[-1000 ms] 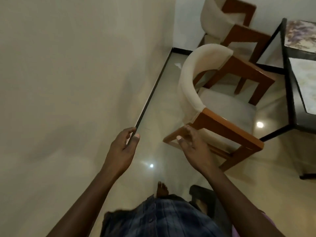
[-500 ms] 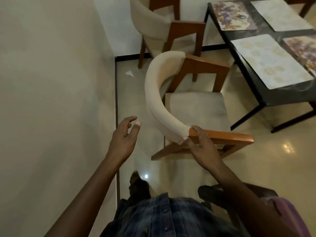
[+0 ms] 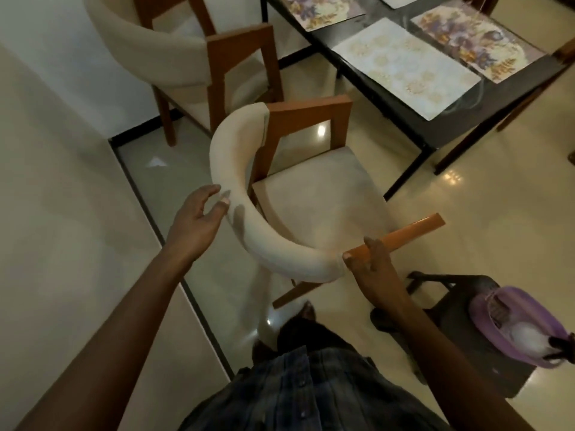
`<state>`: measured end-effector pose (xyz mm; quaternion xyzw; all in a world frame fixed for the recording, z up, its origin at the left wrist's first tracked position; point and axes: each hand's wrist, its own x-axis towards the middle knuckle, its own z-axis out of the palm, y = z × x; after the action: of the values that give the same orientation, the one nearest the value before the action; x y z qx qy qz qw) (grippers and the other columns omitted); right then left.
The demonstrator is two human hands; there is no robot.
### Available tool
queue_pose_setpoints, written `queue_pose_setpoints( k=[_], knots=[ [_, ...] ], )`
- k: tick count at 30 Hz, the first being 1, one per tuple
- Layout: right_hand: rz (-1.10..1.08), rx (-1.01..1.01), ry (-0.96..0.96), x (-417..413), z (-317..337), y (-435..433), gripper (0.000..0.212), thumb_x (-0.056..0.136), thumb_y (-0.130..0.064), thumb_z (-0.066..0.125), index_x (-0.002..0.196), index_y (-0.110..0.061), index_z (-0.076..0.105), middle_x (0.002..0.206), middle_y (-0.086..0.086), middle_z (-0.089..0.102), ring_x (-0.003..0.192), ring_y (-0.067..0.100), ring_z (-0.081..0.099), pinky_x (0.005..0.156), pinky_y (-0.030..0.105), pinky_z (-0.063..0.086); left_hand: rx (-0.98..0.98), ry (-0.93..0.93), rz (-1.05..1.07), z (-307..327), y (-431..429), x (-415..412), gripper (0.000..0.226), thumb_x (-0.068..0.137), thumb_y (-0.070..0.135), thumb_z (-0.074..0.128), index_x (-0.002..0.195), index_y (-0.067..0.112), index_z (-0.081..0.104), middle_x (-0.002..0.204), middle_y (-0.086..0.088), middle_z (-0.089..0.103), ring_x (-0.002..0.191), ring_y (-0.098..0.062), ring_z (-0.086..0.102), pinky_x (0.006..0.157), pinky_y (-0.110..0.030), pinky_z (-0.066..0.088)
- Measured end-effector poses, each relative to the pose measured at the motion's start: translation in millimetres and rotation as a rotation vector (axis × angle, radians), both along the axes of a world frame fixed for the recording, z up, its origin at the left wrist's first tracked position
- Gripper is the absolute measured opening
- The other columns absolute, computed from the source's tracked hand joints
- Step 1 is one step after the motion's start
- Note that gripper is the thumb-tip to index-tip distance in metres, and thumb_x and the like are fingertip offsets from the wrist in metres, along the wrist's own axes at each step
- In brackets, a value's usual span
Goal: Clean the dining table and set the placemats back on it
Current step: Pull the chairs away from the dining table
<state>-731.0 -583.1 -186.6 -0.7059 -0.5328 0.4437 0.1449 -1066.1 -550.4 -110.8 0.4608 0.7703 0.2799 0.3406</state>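
— What do we see?
— Cream wall (image 3: 62,150), glossy floor (image 3: 466,244); our left hand (image 3: 199,222), fingers apart, at the chair (image 3: 317,194)'s padded back; our right hand (image 3: 370,262) clamps its wooden arm.
— The placemats (image 3: 404,66)?
— On the black dining table (image 3: 497,104), far right.

Pretty clearly a dining room in someone's home: dark glass-topped table (image 3: 466,116) with patterned placemats (image 3: 404,66) laid out, cream upholstered chairs (image 3: 311,194) with wooden arms (two in view), glossy tiled floor (image 3: 482,231), plain painted wall (image 3: 46,181).
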Motion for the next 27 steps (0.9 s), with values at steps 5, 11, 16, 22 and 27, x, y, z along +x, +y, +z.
queue_pose_setpoints(
  k=[5, 11, 16, 22, 27],
  knots=[
    [-0.041, -0.161, 0.006, -11, -21, 16, 0.085, 0.102, -0.057, 0.051, 0.165, -0.013, 0.015, 0.174, 0.004, -0.004, 0.159, 0.027, 0.008, 0.121, 0.048, 0.028, -0.090, 0.044, -0.103, -13, 58, -12, 0.060, 0.106, 0.042, 0.055, 0.161, 0.029, 0.036, 0.170, -0.001, 0.029, 0.151, -0.023, 0.035, 0.113, -0.036, 0.033],
    [-0.179, -0.254, 0.037, -29, -24, 15, 0.093, 0.104, -0.056, 0.049, 0.166, -0.014, -0.006, 0.171, 0.005, -0.025, 0.161, 0.028, 0.004, 0.124, 0.041, 0.021, -0.256, 0.157, -0.295, -36, 124, -27, 0.072, 0.105, 0.041, 0.056, 0.167, 0.030, 0.020, 0.176, 0.007, 0.000, 0.160, -0.026, 0.015, 0.124, -0.051, 0.025],
    [-0.307, -0.233, 0.040, -46, -35, 13, 0.096, 0.103, -0.050, 0.056, 0.165, -0.018, -0.009, 0.170, 0.001, -0.029, 0.161, 0.026, 0.005, 0.122, 0.040, 0.025, -0.367, 0.319, -0.440, -62, 189, -38, 0.088, 0.102, 0.042, 0.062, 0.167, 0.035, 0.004, 0.172, 0.010, -0.026, 0.159, -0.040, 0.009, 0.123, -0.058, 0.026],
    [-0.604, -0.166, -0.023, -90, -40, 30, 0.102, 0.099, -0.038, 0.067, 0.166, -0.017, -0.006, 0.171, -0.003, -0.027, 0.160, 0.022, 0.003, 0.121, 0.041, 0.026, -0.274, 0.470, -0.632, -87, 269, -66, 0.101, 0.097, 0.038, 0.068, 0.165, 0.041, -0.007, 0.174, -0.004, -0.014, 0.153, -0.048, 0.024, 0.114, -0.061, 0.039],
    [-0.914, -0.138, -0.055, -138, -43, 33, 0.105, 0.095, -0.037, 0.073, 0.166, -0.024, -0.004, 0.174, -0.002, -0.016, 0.159, 0.032, 0.010, 0.122, 0.050, 0.027, -0.281, 0.330, -0.689, -93, 338, -76, 0.103, 0.090, 0.036, 0.076, 0.166, 0.031, 0.006, 0.161, -0.017, 0.037, 0.143, -0.043, 0.044, 0.108, -0.058, 0.046]
  ],
)
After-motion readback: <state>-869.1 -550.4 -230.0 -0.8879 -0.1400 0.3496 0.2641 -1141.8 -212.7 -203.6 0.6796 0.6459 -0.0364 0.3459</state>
